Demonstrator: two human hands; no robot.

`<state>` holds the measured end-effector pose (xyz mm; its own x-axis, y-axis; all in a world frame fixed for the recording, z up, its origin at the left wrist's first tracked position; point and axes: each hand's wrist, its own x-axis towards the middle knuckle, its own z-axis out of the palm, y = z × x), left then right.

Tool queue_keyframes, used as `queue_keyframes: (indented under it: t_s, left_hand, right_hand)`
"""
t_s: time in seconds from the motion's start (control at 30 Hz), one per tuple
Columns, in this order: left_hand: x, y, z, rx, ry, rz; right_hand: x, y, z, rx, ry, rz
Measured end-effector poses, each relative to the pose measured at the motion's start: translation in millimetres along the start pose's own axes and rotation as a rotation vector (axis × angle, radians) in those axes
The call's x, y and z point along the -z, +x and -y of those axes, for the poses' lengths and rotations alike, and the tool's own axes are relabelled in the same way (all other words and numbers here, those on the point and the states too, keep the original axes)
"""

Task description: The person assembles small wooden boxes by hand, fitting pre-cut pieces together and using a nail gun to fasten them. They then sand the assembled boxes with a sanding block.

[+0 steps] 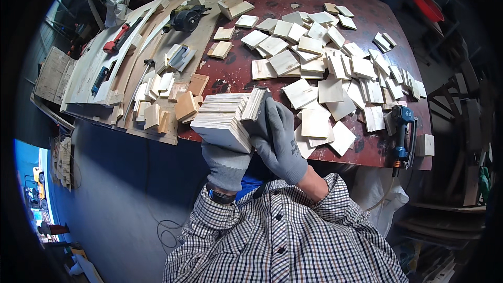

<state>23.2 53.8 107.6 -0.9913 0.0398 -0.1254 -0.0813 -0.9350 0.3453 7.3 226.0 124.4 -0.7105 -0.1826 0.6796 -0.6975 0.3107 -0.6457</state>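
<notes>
My left hand (226,165), in a grey glove, is closed round the underside of a thick row of thin square wooden pieces (219,118), held above the table's near edge. My right hand (283,144), also gloved, grips the right end of the row, its fingers pressed along a dark, shadowed face there. Between that face and the row, a few wooden pieces (253,106) lean at a different angle. The fingertips of my left hand are hidden beneath the wood. Several loose wooden squares (309,91) lie scattered just beyond my right hand.
A blue nail gun (402,131) with a hose lies at the right table edge, beside a wood block (424,145). Small wood offcuts (157,86) lie on the board at left, with a black power tool (189,18) and a red tool (116,39) farther back.
</notes>
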Motion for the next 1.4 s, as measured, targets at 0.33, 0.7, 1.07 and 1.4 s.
queue_keyframes:
  t_s: [0.33,0.7,1.07,1.4]
  left_hand:
    - [5.3,-0.7,1.9,0.139,-0.234,0.124]
    - [16.3,3.8,6.7,-0.258,1.093,0.199]
    - [1.5,2.6,3.0,0.046,-0.169,0.274]
    - [8.6,6.4,1.7,-0.008,0.115,0.282]
  right_hand:
    - [6.9,21.9,-9.5,-0.089,-0.030,-0.038]
    - [11.7,-2.5,15.7,0.132,-0.070,0.103]
    - [12.8,14.7,5.3,0.123,-0.094,0.025]
    - [3.9,2.7,27.2,0.135,-0.098,0.081]
